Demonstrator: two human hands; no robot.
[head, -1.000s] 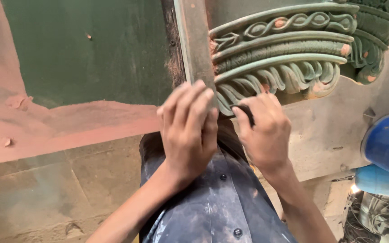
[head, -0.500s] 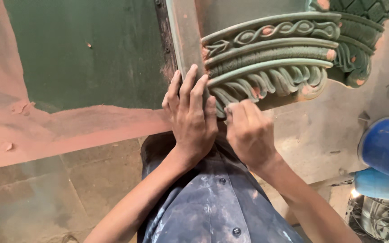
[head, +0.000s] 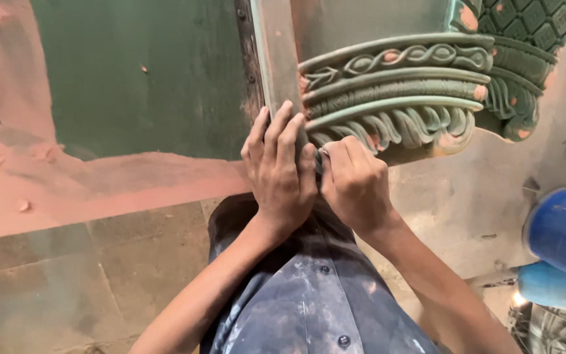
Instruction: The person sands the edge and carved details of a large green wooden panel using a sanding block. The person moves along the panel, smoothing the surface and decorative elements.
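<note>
A green-painted carved moulding (head: 394, 92) with rope, braid and leaf bands hangs in front of me, fixed beside a flat upright strip (head: 276, 59). My left hand (head: 278, 170) lies flat over the strip's lower end, fingers together and pointing up. My right hand (head: 355, 183) is curled at the moulding's lower left corner, fingertips pinched against the leaf band; whatever it pinches is hidden. The two hands touch each other.
A dark green panel (head: 139, 72) fills the upper left, above a dusty pink ledge (head: 99, 190) and a tiled floor (head: 54, 282). Blue drums (head: 561, 242) stand at the right. A second scaled green carving (head: 525, 39) sits at top right. My dust-stained blue shirt (head: 309, 301) is below.
Both hands have shifted left and lower along the moulding's bottom edge, drawing together at its left corner. The view has tipped so the carving sits more to the right.
</note>
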